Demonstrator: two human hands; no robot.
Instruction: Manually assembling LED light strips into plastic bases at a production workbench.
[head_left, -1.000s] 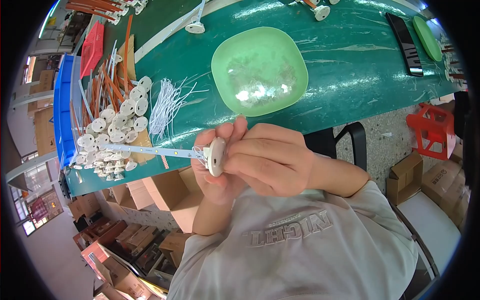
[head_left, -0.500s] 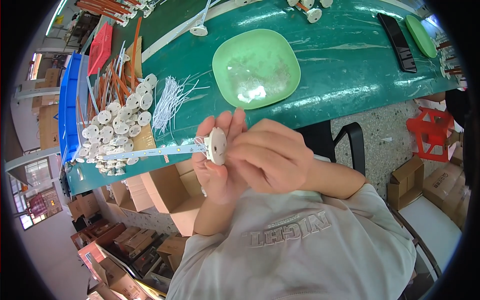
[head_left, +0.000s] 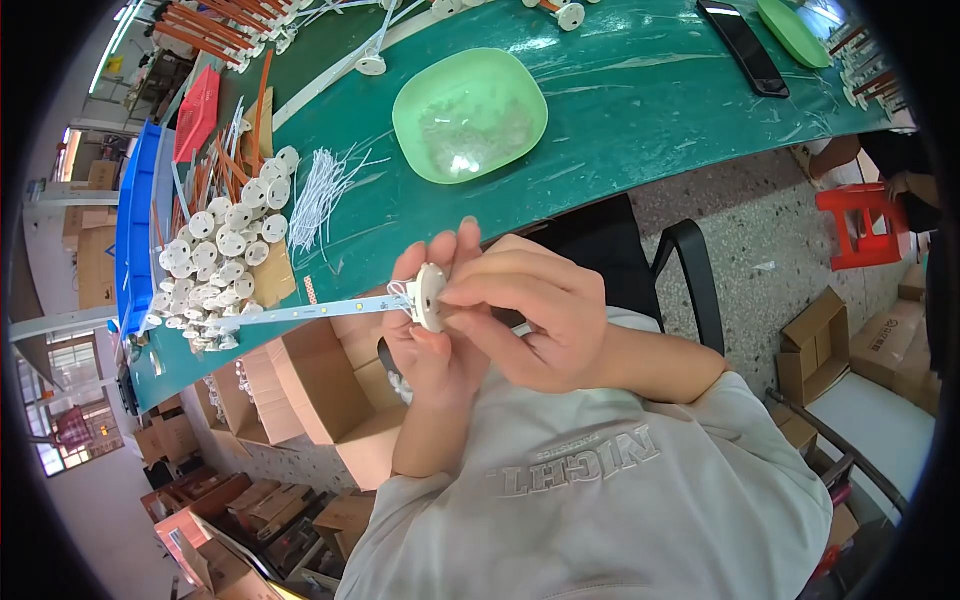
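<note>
Green tabletop (head_left: pixel 640 110), workshop floor and cardboard boxes below its near edge. Both hands are raised off the table, in front of the chest. The left hand (head_left: pixel 432 340) cradles a small white disc cap (head_left: pixel 430 296) from behind, fingers curled around it; the right hand (head_left: pixel 530 320) pinches the cap's front rim, fingertips closed. A thin white strip (head_left: pixel 310 312) runs out of the cap toward the person's left — long axis roughly level, its far end over the pile of white caps (head_left: pixel 220 250) at the table's near-left edge. Right hand is nearer the cap's face.
</note>
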